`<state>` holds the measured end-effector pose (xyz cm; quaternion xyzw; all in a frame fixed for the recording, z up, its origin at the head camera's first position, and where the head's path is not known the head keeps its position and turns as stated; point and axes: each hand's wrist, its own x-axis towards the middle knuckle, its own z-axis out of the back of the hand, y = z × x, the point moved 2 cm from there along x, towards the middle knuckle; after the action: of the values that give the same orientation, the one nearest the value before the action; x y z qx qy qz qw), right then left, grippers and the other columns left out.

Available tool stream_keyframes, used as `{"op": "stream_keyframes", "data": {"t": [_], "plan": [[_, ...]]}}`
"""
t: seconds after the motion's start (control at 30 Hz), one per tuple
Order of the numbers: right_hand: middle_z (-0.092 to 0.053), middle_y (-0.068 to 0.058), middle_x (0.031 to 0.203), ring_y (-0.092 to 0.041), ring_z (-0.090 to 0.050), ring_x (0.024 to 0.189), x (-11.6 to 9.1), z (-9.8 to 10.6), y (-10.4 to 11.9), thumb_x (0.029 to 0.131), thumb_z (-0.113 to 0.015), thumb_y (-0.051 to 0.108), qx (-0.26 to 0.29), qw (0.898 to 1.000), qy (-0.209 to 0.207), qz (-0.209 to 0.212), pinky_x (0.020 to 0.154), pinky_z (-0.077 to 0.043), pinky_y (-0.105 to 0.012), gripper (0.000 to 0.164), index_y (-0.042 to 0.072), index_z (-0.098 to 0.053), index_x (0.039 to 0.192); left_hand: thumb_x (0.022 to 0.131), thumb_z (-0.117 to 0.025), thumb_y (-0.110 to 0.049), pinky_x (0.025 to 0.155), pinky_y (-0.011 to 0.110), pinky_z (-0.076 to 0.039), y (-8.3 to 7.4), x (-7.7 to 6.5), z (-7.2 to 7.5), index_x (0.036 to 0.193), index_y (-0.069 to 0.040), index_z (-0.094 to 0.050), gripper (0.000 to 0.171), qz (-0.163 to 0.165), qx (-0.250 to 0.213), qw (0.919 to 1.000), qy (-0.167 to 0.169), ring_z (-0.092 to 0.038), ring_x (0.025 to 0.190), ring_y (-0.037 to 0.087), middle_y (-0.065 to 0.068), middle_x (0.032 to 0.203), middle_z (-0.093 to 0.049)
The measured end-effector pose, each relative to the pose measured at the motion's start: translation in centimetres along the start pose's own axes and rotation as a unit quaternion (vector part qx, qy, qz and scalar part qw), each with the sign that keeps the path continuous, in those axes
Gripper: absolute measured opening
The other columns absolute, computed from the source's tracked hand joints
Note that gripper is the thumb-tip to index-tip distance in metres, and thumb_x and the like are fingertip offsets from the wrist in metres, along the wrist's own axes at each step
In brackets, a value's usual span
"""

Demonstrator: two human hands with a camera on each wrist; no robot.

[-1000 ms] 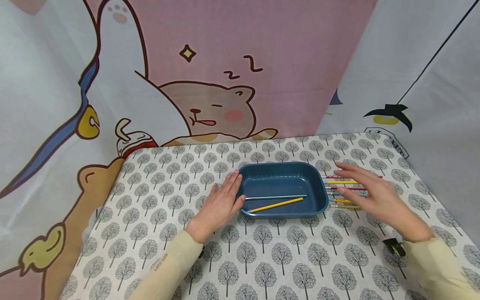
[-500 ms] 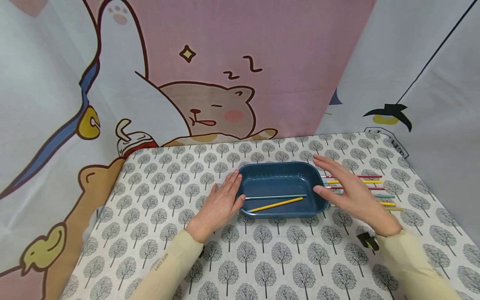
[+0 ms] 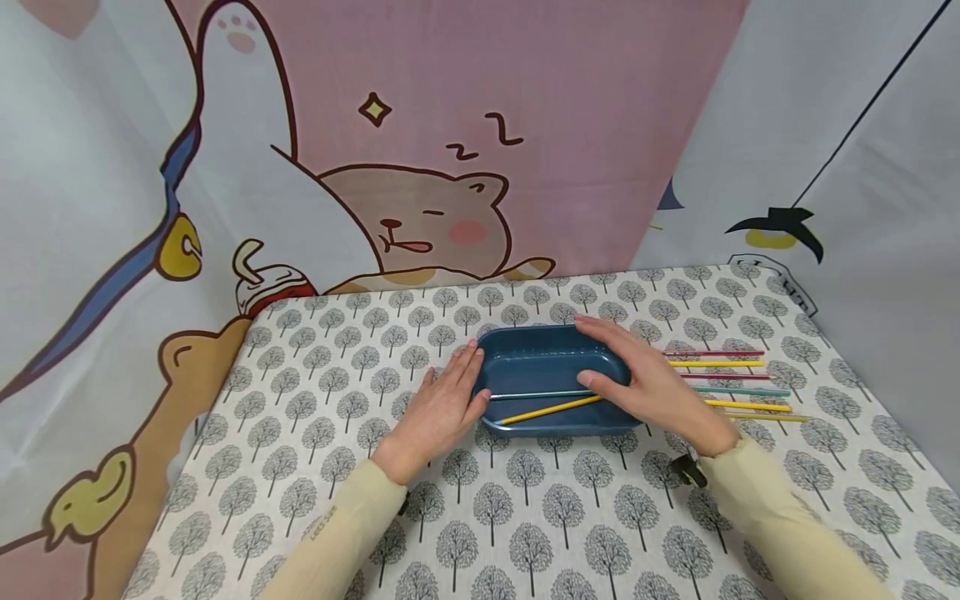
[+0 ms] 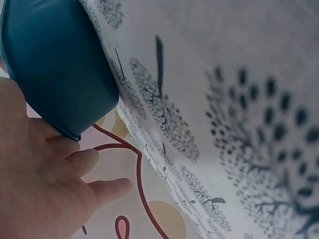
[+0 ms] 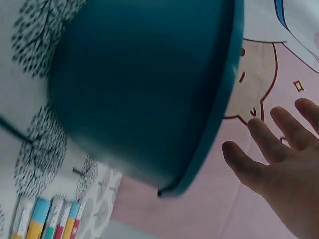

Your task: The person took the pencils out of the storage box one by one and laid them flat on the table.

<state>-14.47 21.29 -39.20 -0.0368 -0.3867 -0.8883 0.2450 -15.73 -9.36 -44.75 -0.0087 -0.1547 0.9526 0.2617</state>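
A dark blue rectangular dish point(image 3: 532, 338) stands on the tablecloth. Inside lie a thin teal stick point(image 3: 532, 396) and a thicker yellow stick point(image 3: 551, 409). Against the dish's left end rests my left hand point(image 3: 441, 408), fingers extended along the rim; the left wrist view shows that hand beside the dish's outer wall point(image 4: 60, 64). My right hand point(image 3: 648, 387) hovers over the right end, fingers spread, holding nothing and covering part of the rim. The right wrist view shows its fingers apart from the dish point(image 5: 144, 89).
Several thin coloured sticks point(image 3: 738, 377) lie in a row right of the dish, partly hidden by the right hand. The tablecloth point(image 3: 360, 467) has a tree print. Cartoon-printed curtains point(image 3: 600, 125) stand behind and at both sides.
My right hand has moved left, from above the row of sticks to over the dish's right end. More of the sticks' right ends now show. The left hand has stayed put.
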Motion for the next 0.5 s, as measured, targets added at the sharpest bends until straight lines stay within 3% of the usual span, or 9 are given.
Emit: {"op": "stream_keyframes", "data": {"t": [0.2,0.5], "plan": [[-0.036,-0.002,0.166,-0.032,-0.036,0.150,1.2,-0.8,1.3,0.100,-0.071,0.033,0.003,0.999,0.025,0.026,0.115,-0.036,-0.062,0.067,0.026,-0.042,0.159,0.112,-0.033,-0.045,0.119,0.063,-0.029,0.0,0.0,0.0,0.166,-0.008,-0.018,0.067,0.000,0.002,1.0000,0.001,-0.023,0.156,0.030,0.009,0.173,-0.014],[-0.040,-0.006,0.164,-0.030,-0.035,0.151,3.3,-0.4,3.9,0.099,-0.071,0.038,-0.047,0.993,0.063,0.082,0.117,-0.034,-0.059,0.066,0.018,-0.046,0.157,0.112,-0.039,-0.041,0.119,0.064,-0.029,0.0,0.0,0.0,0.166,-0.009,-0.020,0.066,0.006,-0.004,1.0000,0.000,-0.024,0.156,0.030,0.008,0.173,-0.014]]}}
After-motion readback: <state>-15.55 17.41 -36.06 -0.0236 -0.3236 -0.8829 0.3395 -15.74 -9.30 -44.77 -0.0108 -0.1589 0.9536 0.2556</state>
